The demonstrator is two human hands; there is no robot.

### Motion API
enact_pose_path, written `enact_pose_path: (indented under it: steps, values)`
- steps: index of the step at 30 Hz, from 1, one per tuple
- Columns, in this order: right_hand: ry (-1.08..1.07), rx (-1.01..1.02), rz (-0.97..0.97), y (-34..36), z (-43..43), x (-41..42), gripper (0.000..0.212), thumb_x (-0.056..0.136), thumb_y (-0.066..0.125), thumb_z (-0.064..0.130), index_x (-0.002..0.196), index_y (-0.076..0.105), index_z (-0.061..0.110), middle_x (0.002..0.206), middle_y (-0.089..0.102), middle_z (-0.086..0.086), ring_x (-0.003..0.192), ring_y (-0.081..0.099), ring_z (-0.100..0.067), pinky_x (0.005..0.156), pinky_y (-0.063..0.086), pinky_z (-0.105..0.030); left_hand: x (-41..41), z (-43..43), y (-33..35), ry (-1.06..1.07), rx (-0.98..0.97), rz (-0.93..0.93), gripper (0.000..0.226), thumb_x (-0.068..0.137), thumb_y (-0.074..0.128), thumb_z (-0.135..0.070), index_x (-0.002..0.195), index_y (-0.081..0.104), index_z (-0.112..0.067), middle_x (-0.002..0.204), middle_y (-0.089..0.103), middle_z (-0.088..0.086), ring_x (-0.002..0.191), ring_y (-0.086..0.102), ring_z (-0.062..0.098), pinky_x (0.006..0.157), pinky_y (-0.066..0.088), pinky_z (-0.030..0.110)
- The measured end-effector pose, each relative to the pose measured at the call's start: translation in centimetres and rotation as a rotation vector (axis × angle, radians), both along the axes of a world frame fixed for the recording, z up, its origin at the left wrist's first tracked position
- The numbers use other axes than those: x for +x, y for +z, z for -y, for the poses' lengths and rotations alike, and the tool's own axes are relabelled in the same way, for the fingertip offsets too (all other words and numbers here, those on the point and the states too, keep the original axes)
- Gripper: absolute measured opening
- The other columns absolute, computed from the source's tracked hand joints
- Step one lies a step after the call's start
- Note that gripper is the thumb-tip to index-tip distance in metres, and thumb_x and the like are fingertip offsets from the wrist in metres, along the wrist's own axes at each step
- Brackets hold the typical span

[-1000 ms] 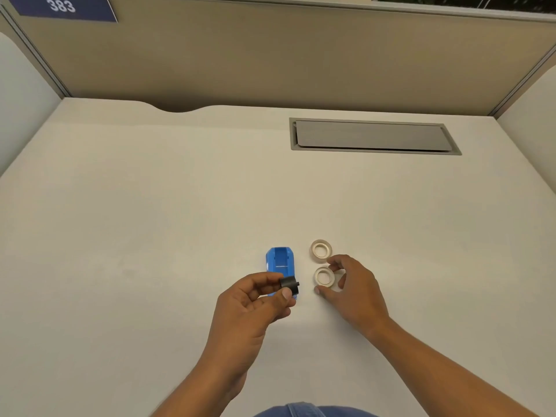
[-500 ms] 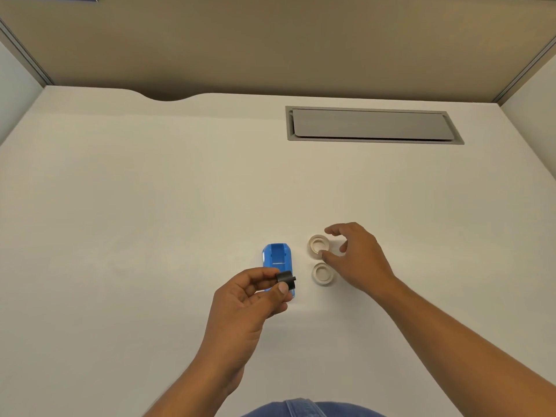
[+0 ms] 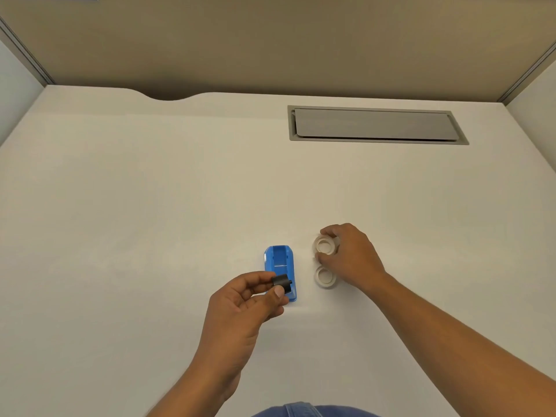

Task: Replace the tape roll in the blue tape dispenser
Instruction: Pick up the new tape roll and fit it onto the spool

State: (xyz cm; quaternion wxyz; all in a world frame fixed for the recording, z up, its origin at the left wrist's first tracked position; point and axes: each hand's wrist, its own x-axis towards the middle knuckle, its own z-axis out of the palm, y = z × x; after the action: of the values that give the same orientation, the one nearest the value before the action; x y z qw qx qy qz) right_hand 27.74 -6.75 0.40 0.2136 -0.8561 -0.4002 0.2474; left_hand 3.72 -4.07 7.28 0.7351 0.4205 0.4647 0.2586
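Observation:
The blue tape dispenser (image 3: 279,263) lies on the white desk near the front centre, its near end hidden behind my left hand (image 3: 243,305). That hand pinches a small black spool core (image 3: 282,282) between thumb and fingers, just above the dispenser. Two whitish tape rolls lie flat to the right of the dispenser. My right hand (image 3: 350,255) has its fingertips and thumb closed around the far tape roll (image 3: 324,245). The near tape roll (image 3: 325,276) lies free beside that hand's thumb.
A grey cable hatch (image 3: 376,125) is set into the desk (image 3: 150,206) at the back right. Beige partition walls (image 3: 270,43) close off the back and both sides. A curved notch cuts the desk's back edge at left.
My right hand has left the near tape roll, moved to the far one and closed its fingers around it. My left hand still holds the black core over the dispenser.

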Motion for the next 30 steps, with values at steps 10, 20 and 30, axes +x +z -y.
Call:
enact_pose_path:
  steps: [10,20,30]
  values:
    - [-0.128,0.22,-0.123,3.7,2.8,-1.2,0.042,0.074,0.078,0.032,0.114,0.064,0.031,0.111,0.065,0.016,0.078,0.064,0.0,0.066,0.045,-0.017,-0.4,0.7,1.7,-0.005,0.067,0.064,0.039,0.066,0.077,-0.026,0.102,0.071,-0.012,0.097,0.079,0.008,0.087,0.076,0.025,0.069,0.06,0.025]
    - [-0.223,0.419,-0.425,9.0,8.2,-5.7,0.035,0.075,0.081,0.037,0.107,0.067,0.037,0.106,0.072,0.019,0.079,0.071,-0.004,0.066,0.049,-0.02,-1.3,2.3,3.3,0.001,0.112,0.135,0.045,0.061,0.079,-0.031,0.095,0.066,-0.005,0.09,0.079,0.012,0.083,0.076,0.026,0.066,0.059,0.023]
    - [-0.167,0.457,-0.618,10.4,10.6,-8.6,0.032,0.075,0.08,0.017,0.104,0.071,0.03,0.104,0.076,0.013,0.084,0.074,-0.015,0.065,0.058,-0.019,-1.9,3.8,4.3,-0.035,0.111,0.129,0.017,0.07,0.084,-0.02,0.082,0.073,-0.02,0.091,0.079,0.011,0.086,0.075,0.029,0.068,0.058,0.024]
